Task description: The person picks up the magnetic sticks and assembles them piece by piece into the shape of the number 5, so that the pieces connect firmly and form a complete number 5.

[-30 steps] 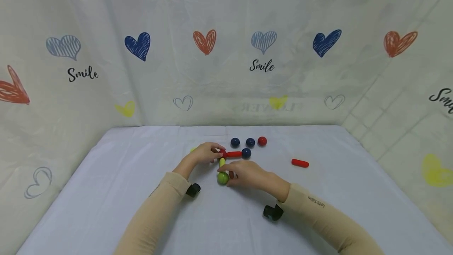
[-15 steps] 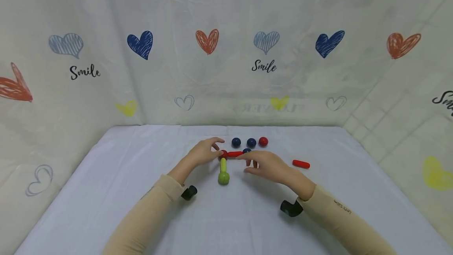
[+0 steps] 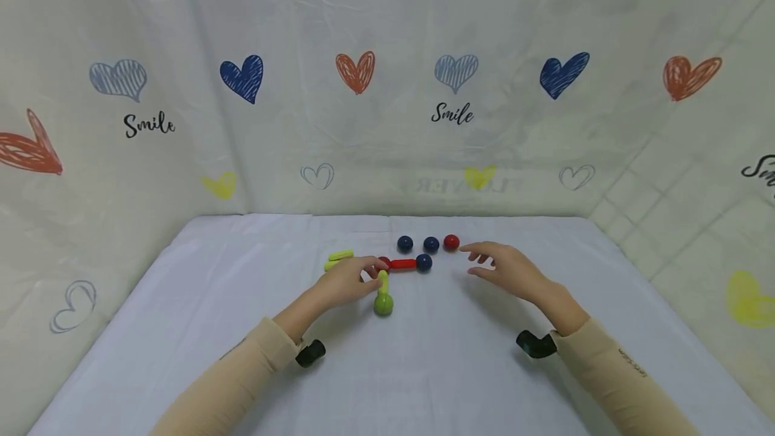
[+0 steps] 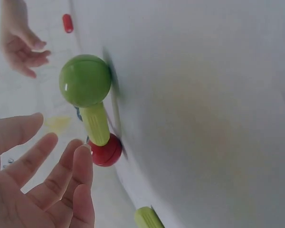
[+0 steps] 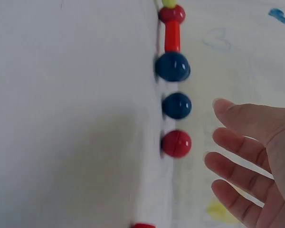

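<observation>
An L-shaped chain lies on the white table: a green ball (image 3: 383, 305), a yellow-green rod (image 3: 383, 282), a red ball (image 4: 106, 151) at the corner, a red rod (image 3: 403, 264) and a dark blue ball (image 3: 424, 262). My left hand (image 3: 348, 280) hovers beside the corner, fingers loosely bent and holding nothing; whether a fingertip touches the rod or red ball I cannot tell. Over the table's right part, my right hand (image 3: 508, 271) is in the air with relaxed fingers, its fingertips near a loose red ball (image 3: 451, 242).
Two loose blue balls, one left (image 3: 405, 243) and one right (image 3: 431, 244), sit in a row with the loose red ball. Yellow-green rods (image 3: 341, 255) lie behind my left hand. A loose red rod (image 4: 67, 23) is hidden behind my right hand in the head view. A printed curtain (image 3: 387, 120) hangs behind.
My right hand has let go of the green ball and moved right, past the blue balls. The left hand has drawn slightly toward me, uncovering the yellow-green rods.
</observation>
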Motion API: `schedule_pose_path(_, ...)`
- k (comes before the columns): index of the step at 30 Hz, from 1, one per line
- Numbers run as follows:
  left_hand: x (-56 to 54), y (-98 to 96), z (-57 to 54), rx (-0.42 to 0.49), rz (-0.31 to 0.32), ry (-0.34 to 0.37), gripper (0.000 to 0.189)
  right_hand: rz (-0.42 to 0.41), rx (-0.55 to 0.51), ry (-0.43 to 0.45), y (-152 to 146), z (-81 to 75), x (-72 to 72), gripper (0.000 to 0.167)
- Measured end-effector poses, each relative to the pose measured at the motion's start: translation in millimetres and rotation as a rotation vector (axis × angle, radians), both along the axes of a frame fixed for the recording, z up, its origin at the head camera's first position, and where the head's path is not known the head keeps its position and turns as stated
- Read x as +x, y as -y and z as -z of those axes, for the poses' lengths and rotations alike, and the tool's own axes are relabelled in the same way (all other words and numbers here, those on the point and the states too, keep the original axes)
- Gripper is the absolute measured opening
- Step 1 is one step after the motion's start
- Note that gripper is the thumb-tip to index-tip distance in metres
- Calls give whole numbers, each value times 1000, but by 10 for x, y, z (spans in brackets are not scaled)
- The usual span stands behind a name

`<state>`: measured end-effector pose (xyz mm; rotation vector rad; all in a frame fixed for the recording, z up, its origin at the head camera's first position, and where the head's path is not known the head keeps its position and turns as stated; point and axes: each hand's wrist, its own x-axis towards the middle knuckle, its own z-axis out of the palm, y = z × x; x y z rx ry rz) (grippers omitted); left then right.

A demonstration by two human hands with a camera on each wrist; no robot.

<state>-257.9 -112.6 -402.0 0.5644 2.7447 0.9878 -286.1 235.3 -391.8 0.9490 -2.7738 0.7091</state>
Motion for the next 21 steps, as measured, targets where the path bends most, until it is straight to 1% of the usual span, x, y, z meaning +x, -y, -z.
schedule_pose_path(3,27,25,3,-11,5,3,38,22,-14,12,-123,13,-27,40)
schedule_pose_path(7,53,58,1,-43,16,39,44,57,-5,54,-274,15,-47,38)
schedule_pose_path(11,69,65,11,-60,56,80,46,116,43,156,-425,-4,-79,38)
schedule_pose_path(13,77,57,16,-58,85,86,45,147,64,209,-494,0,-103,39)
schedule_pose_path(16,93,38,15,-54,111,96,43,187,88,269,-581,26,-137,43)
schedule_pose_path(21,104,3,26,-60,115,107,40,218,93,328,-688,66,-160,44)
